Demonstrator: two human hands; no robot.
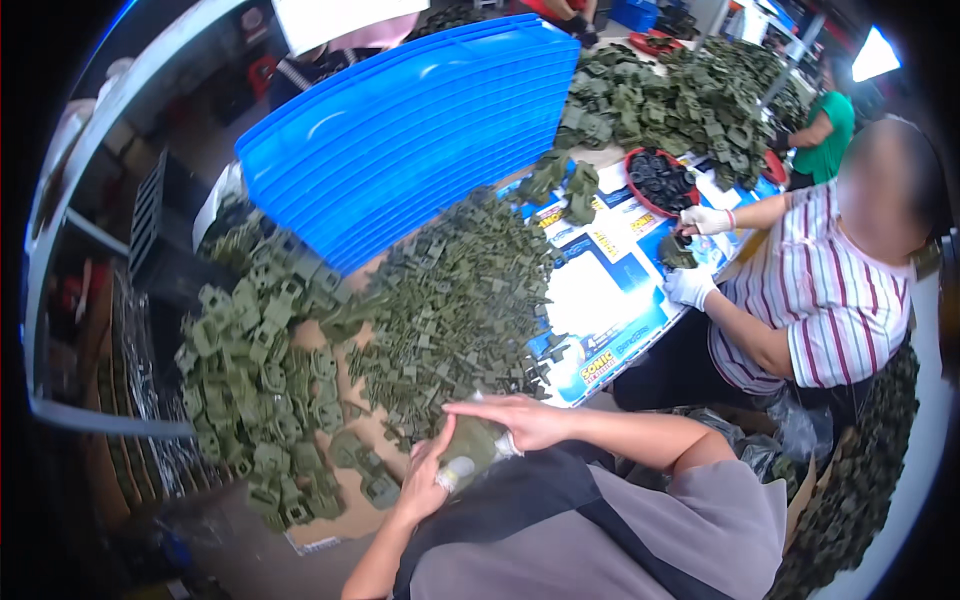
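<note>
Close to my body, both hands are closed on an olive-green moulded plastic part (474,446). My left hand (427,470) grips its left side, and white wrapping shows on its fingers. From the other side my right hand (522,420) holds the part, its index finger stretched across the top toward the left thumb; white wrapping shows there too. Just beyond my hands spreads a heap of small olive-green plastic pieces (450,310). Larger olive-green moulded parts (265,375) are piled on cardboard to the left, a few of them beside my left hand.
Tall stacked blue trays (410,130) stand behind the heap. On the right, a co-worker in white gloves (690,287) handles a green part by a red basin (632,190) of black pieces. More green parts (680,100) cover the far table. A metal frame (110,422) borders the left.
</note>
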